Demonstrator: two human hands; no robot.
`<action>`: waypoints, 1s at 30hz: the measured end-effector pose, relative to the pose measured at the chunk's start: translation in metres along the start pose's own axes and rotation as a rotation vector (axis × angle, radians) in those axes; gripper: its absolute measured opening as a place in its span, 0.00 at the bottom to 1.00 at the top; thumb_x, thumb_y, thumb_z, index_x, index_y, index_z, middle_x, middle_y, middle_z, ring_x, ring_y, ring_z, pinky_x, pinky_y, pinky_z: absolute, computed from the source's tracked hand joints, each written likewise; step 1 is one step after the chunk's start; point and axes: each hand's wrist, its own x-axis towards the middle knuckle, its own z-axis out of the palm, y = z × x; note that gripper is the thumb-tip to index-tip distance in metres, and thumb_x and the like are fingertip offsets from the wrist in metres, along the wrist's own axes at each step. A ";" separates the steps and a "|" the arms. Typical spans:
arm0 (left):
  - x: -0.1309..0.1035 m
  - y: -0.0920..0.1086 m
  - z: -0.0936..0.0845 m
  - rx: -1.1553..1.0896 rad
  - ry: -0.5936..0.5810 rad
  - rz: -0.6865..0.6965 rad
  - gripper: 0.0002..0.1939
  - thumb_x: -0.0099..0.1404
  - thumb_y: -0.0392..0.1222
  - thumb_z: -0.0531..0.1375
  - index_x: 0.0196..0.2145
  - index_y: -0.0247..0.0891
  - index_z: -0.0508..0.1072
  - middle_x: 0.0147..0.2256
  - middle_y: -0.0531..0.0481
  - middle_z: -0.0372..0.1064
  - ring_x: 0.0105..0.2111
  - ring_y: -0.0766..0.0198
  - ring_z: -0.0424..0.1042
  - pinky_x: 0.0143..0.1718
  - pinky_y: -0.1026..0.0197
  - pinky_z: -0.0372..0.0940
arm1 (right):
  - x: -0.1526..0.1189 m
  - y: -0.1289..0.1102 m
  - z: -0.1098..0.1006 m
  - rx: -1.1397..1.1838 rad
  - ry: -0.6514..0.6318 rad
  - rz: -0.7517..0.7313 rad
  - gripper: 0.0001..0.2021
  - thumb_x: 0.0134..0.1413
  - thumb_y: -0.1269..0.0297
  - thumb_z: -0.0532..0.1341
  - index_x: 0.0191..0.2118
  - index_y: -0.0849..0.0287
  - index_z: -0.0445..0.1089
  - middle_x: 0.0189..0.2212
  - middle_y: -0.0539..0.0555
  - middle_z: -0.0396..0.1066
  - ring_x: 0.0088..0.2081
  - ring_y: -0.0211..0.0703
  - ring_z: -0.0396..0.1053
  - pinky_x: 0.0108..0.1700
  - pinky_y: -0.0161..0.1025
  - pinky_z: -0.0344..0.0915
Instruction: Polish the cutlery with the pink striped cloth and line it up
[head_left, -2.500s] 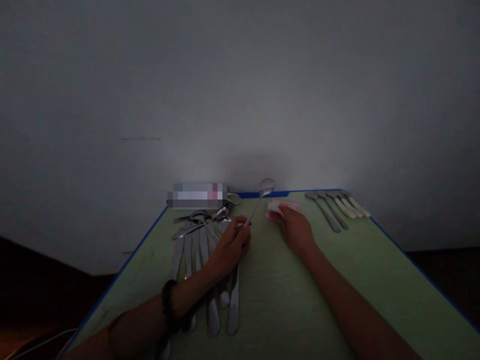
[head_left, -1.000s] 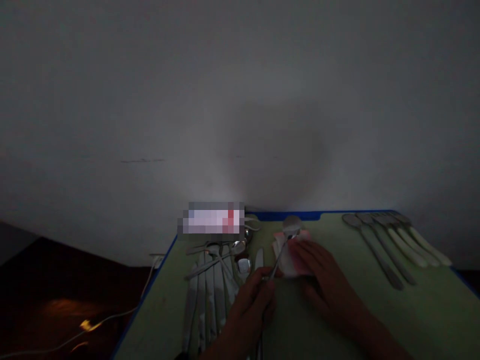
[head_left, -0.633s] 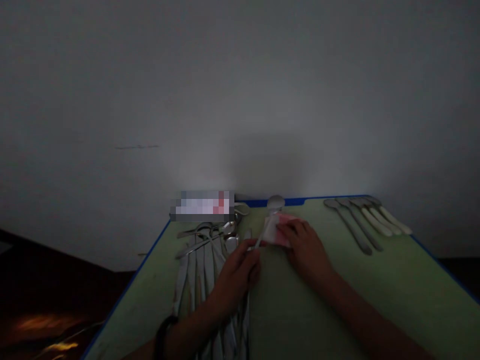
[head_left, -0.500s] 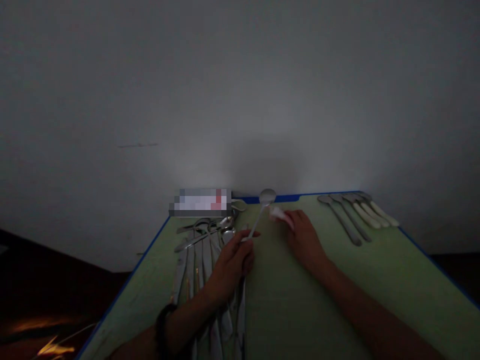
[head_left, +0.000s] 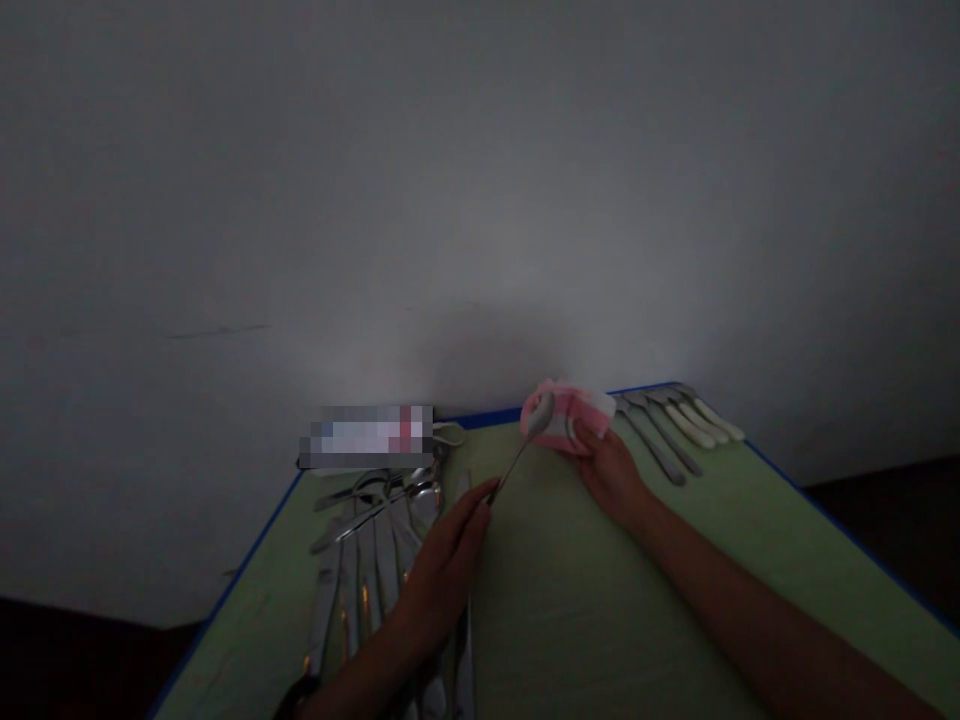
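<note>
A metal spoon (head_left: 517, 455) is pinched by its handle in my left hand (head_left: 450, 545), its bowl raised and pointing away from me. My right hand (head_left: 611, 470) grips a pink and white cloth (head_left: 574, 415) by its near side, spread out just behind the spoon's bowl. Whether bowl and cloth touch, I cannot tell. Beneath and left of my left hand lies a pile of cutlery (head_left: 375, 540), mostly knives with some spoons, partly hidden by my forearm.
At the back right, several pieces of cutlery (head_left: 675, 425) lie in a row, some with white handles. A blurred-out box-like item (head_left: 367, 437) stands at the back left of the green table (head_left: 585, 620). The grey wall (head_left: 480, 200) rises directly behind.
The cloth, bunched in my right hand before, is now spread open and closer behind the spoon's bowl. The spoon has turned in my left hand. The whole view has shifted slightly.
</note>
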 end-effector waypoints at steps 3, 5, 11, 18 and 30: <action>0.001 0.002 -0.001 0.023 -0.080 0.008 0.20 0.66 0.47 0.49 0.53 0.40 0.64 0.43 0.47 0.68 0.45 0.60 0.65 0.47 0.59 0.58 | -0.003 -0.009 0.004 0.063 -0.066 0.035 0.15 0.44 0.66 0.63 0.42 0.59 0.69 0.41 0.54 0.73 0.42 0.45 0.70 0.45 0.42 0.66; 0.002 0.003 -0.001 0.027 -0.092 0.002 0.21 0.66 0.47 0.49 0.55 0.39 0.62 0.35 0.49 0.68 0.36 0.61 0.67 0.39 0.61 0.61 | -0.005 -0.014 0.006 0.135 -0.115 0.105 0.15 0.47 0.60 0.60 0.42 0.59 0.69 0.41 0.54 0.73 0.43 0.45 0.69 0.46 0.43 0.66; 0.002 0.003 0.001 0.063 -0.060 0.027 0.21 0.65 0.48 0.51 0.53 0.39 0.64 0.29 0.52 0.66 0.30 0.62 0.66 0.33 0.62 0.62 | -0.003 -0.016 -0.006 0.165 -0.088 0.187 0.21 0.53 0.48 0.49 0.38 0.59 0.69 0.37 0.55 0.74 0.40 0.46 0.70 0.44 0.46 0.66; 0.002 0.005 -0.001 0.111 -0.064 0.034 0.18 0.65 0.47 0.49 0.49 0.38 0.68 0.38 0.47 0.72 0.41 0.58 0.69 0.43 0.60 0.62 | -0.001 -0.019 0.006 0.064 -0.217 0.042 0.15 0.51 0.64 0.52 0.46 0.54 0.65 0.49 0.51 0.68 0.50 0.41 0.66 0.50 0.43 0.64; -0.003 0.001 0.007 0.234 -0.238 0.106 0.17 0.66 0.46 0.48 0.50 0.41 0.65 0.32 0.50 0.73 0.31 0.60 0.72 0.32 0.64 0.60 | -0.003 0.005 0.003 -0.106 -0.137 0.083 0.17 0.38 0.65 0.67 0.39 0.58 0.69 0.35 0.51 0.73 0.33 0.37 0.69 0.37 0.35 0.65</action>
